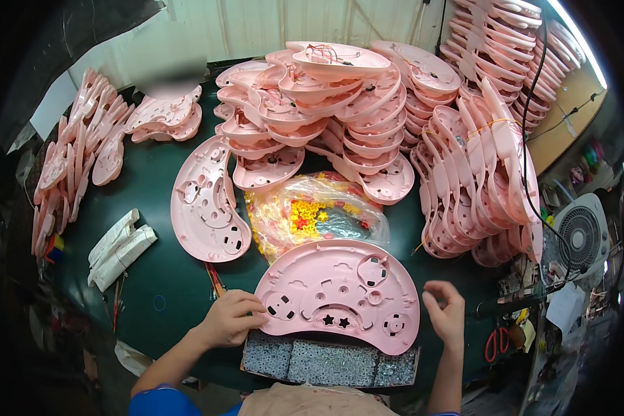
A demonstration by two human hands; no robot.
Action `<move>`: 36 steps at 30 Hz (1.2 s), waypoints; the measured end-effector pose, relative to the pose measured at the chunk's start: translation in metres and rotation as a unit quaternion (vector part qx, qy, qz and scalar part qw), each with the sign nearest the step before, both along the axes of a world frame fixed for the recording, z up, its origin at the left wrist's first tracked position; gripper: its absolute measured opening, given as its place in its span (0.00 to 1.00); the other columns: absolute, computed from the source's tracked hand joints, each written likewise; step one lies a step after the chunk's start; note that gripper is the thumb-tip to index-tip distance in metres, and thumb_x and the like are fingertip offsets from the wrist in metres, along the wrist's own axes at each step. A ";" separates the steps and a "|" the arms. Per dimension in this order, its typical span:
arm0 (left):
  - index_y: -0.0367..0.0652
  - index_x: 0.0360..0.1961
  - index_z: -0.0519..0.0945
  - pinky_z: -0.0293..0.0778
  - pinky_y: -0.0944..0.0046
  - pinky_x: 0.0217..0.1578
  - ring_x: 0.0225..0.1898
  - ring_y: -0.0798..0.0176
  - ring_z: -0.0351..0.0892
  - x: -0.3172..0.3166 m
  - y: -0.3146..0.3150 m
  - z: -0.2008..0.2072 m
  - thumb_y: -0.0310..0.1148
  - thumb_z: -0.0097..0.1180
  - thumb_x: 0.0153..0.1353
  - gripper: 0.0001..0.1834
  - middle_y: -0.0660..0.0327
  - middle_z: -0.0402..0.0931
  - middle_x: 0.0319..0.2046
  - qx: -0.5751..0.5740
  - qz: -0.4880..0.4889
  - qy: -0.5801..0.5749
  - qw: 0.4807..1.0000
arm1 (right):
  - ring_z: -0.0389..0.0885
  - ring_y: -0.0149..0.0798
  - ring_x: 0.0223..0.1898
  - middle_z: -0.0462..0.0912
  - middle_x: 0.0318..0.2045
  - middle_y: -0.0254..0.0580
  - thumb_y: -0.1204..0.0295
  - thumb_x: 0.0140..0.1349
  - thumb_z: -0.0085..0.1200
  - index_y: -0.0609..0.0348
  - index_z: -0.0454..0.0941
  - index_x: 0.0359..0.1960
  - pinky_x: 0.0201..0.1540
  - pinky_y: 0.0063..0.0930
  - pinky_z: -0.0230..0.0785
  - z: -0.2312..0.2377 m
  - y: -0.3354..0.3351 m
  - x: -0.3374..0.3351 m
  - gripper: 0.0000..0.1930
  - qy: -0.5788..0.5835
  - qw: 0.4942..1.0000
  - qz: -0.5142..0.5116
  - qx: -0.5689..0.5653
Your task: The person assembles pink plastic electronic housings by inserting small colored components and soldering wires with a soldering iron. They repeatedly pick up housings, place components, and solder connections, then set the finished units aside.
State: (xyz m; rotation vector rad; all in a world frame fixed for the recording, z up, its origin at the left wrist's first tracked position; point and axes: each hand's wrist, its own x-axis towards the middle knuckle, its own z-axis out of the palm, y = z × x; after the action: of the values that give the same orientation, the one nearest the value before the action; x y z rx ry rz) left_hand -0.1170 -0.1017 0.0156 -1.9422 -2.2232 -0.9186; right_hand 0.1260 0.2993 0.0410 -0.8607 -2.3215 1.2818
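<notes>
One pink shell sits straight in front of the person in the head view, its hollow side up, its front edge over a box of small parts. The left hand has its fingers closed on the shell's left edge. The right hand is beside the right edge, apart from it, its fingers bent and loosely parted; nothing shows in them. The step in hand looks like positioning this shell for work on its inside. Two star-shaped holes near its front edge look dark and unfilled. Behind it, a clear bag of yellow and red stars lies open on the green table. The next move seems to call for a steady left hold, leaving the right fingers free for small pieces.
</notes>
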 end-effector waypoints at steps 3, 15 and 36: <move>0.39 0.42 0.86 0.79 0.54 0.41 0.39 0.51 0.84 -0.011 0.021 0.015 0.17 0.61 0.49 0.17 0.55 0.83 0.37 0.118 0.085 -0.052 0.988 | 0.83 0.26 0.42 0.86 0.41 0.37 0.79 0.69 0.60 0.69 0.83 0.48 0.45 0.22 0.76 0.013 0.003 -0.064 0.09 0.104 0.991 0.076 0.043; 0.41 0.33 0.86 0.78 0.46 0.43 0.43 0.45 0.85 -0.138 0.201 -0.041 0.29 0.62 0.55 0.06 0.52 0.82 0.39 -0.201 0.175 0.012 0.964 | 0.88 0.51 0.39 0.88 0.38 0.53 0.71 0.51 0.65 0.60 0.88 0.46 0.46 0.42 0.80 -0.068 -0.013 -0.297 0.18 -0.131 0.918 0.274 0.254; 0.52 0.46 0.88 0.77 0.56 0.46 0.46 0.57 0.78 -0.014 0.140 -0.020 0.34 0.70 0.55 0.16 0.66 0.82 0.44 -0.092 -0.273 -0.109 0.951 | 0.87 0.51 0.36 0.88 0.35 0.46 0.66 0.63 0.62 0.55 0.87 0.43 0.39 0.44 0.79 -0.017 -0.076 -0.059 0.11 -0.079 0.943 0.308 0.098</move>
State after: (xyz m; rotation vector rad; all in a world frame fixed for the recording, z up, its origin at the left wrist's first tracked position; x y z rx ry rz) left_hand -0.1306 0.0388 -0.0045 -2.7475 -1.9520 -1.0496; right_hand 0.0670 0.2234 0.0242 -0.1649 -2.9220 1.1887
